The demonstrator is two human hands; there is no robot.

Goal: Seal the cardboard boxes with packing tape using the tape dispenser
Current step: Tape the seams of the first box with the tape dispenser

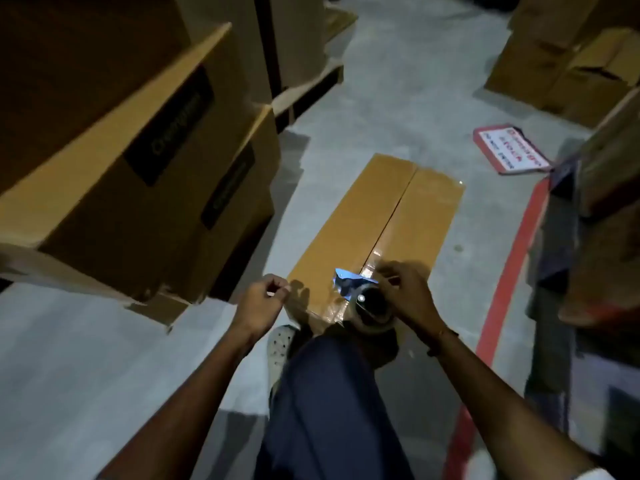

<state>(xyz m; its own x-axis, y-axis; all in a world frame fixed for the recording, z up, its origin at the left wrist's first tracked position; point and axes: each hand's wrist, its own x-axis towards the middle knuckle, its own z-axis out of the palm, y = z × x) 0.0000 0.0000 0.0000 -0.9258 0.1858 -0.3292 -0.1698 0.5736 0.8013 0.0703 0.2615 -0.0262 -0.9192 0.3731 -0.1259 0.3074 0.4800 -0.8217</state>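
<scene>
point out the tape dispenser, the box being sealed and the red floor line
tape dispenser point(372, 304): head view, on the roll
box point(374, 216): head view, left top flap
red floor line point(512, 268): head view, mid-stripe

Open grey floor point(408, 81) runs up the centre of the frame, free above and left of the low cardboard box point(377, 233); stacked cartons point(145, 174) wall off the whole left side, their lower corner just beside the left hand point(261, 299); further cartons point(568, 60) block the upper right; dark stacked goods point(602, 237) close the right edge beyond the red floor line point(512, 265); a sign point(509, 148) lies flat on the floor at right
</scene>
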